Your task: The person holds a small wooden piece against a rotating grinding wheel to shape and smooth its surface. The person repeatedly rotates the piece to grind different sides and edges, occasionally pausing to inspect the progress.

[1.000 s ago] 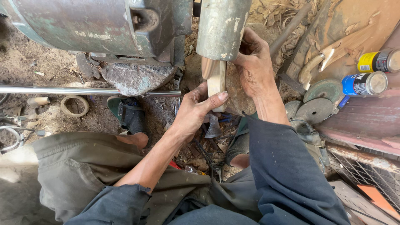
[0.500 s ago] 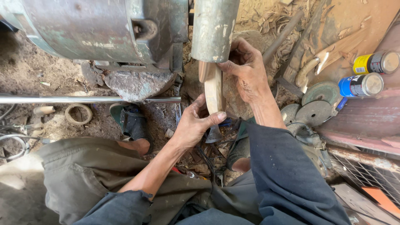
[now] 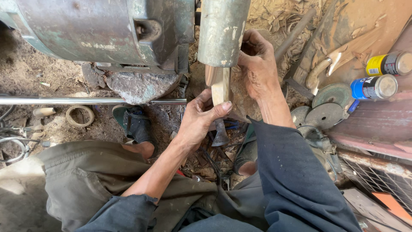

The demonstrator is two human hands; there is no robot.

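Wooden block (image 3: 220, 86) pinched between left fingers (image 3: 223, 106).

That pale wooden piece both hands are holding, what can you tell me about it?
The wooden piece is a pale, flat-sided block of raw, unfinished-looking wood, standing roughly upright. Its top disappears under the grey metal cylinder, so its full length cannot be told. The left hand grips its lower end, thumb across the front. The right hand holds it from the other side, near the top. Below it lie dirt and wood shavings.
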